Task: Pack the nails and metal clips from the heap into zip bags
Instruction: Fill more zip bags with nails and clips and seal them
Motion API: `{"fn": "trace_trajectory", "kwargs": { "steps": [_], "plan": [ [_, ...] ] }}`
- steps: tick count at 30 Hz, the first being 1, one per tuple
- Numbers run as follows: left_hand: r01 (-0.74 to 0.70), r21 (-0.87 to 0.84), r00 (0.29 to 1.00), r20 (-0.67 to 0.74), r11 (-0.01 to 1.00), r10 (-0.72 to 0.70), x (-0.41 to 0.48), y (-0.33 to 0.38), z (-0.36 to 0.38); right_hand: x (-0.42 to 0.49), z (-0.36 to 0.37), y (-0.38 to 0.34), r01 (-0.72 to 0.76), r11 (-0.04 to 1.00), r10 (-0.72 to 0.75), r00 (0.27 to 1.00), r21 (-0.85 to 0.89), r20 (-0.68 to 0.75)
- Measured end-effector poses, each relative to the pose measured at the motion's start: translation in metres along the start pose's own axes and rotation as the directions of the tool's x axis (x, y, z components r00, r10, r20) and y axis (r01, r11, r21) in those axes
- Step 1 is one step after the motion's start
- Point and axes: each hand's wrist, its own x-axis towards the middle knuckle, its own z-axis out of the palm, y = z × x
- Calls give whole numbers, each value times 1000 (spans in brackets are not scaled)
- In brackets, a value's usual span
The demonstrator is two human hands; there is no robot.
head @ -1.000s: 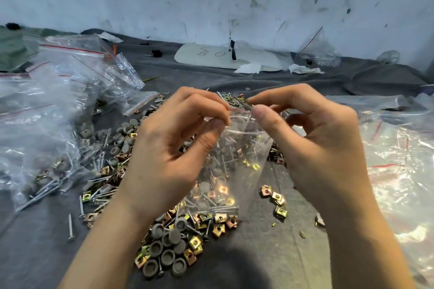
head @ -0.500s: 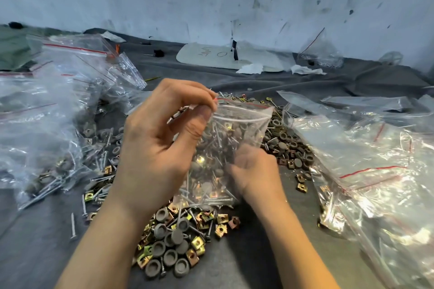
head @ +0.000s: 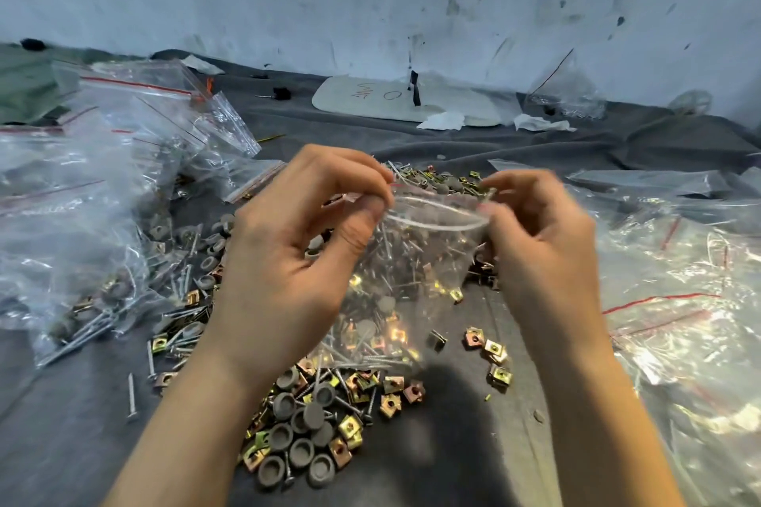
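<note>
A clear zip bag (head: 405, 276) partly filled with nails and metal clips hangs upright above the heap (head: 317, 420) of nails, brass-coloured clips and grey round caps on the grey cloth. My left hand (head: 288, 251) pinches the bag's top left corner between thumb and fingers. At the top right corner my right hand (head: 539, 243) pinches the rim, slightly blurred. The bag's mouth gapes open between the two hands. More of the heap (head: 436, 177) shows behind the bag.
Filled zip bags (head: 94, 193) are piled at the left, and more clear bags (head: 675, 284) lie at the right. A white board (head: 370, 101) and crumpled tissues (head: 444, 120) sit near the stained wall at the back. Loose clips (head: 492, 354) lie right of the heap.
My right hand has come up from under the bag's lower part to its top right corner and now pinches the rim. The left hand kept its hold on the left corner.
</note>
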Motion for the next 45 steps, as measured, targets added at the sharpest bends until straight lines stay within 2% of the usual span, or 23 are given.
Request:
{"fn": "trace_trajectory", "kwargs": {
  "steps": [2,5,10,14,19,22,24,25,27,29,30,35,37,41,45],
  "plan": [
    [17,4,999,34,1000,-18,0,1,1,-1,-8,-15,186,981,-180,978,55,-102],
    [16,29,997,70,999,-18,0,3,3,-6,-14,-30,337,935,-320,935,108,-152],
    [3,18,997,76,1000,-4,-1,4,7,-11,-11,-38,394,916,-387,918,-79,85],
    [-6,-25,998,58,1000,8,-1,3,7,-11,-9,-36,361,917,-327,924,-169,196],
    [-35,-8,999,15,999,35,-1,2,6,-7,-17,-35,238,970,-233,968,-42,95],
    [-38,3,999,-14,999,38,-1,3,5,-3,-26,-27,162,981,-157,986,-108,53],
    [-26,15,999,-25,1000,26,-1,3,4,0,-31,-18,42,977,-22,995,-211,97],
    [-15,36,999,-28,999,16,-1,4,3,2,-33,-11,-32,948,83,985,-316,152],
    [9,113,999,-32,994,-5,0,3,1,4,-36,5,-115,799,334,901,-590,277],
    [35,162,999,-32,986,-30,1,2,-1,3,-35,18,-82,654,488,805,-752,337],
    [42,174,999,-30,984,-37,1,1,-2,3,-33,23,-64,633,510,784,-772,353],
    [54,196,999,-8,979,-53,0,-1,-6,-2,-12,35,-2,637,532,725,-771,438],
    [58,192,997,29,980,-65,0,-3,-8,-3,-4,40,40,638,509,728,-769,460],
    [128,222,986,80,967,-149,1,-7,-18,0,-3,41,59,643,449,778,-763,439],
    [139,268,980,102,953,-171,1,-9,-24,4,-11,36,-66,781,352,868,-621,350]
  ]
}}
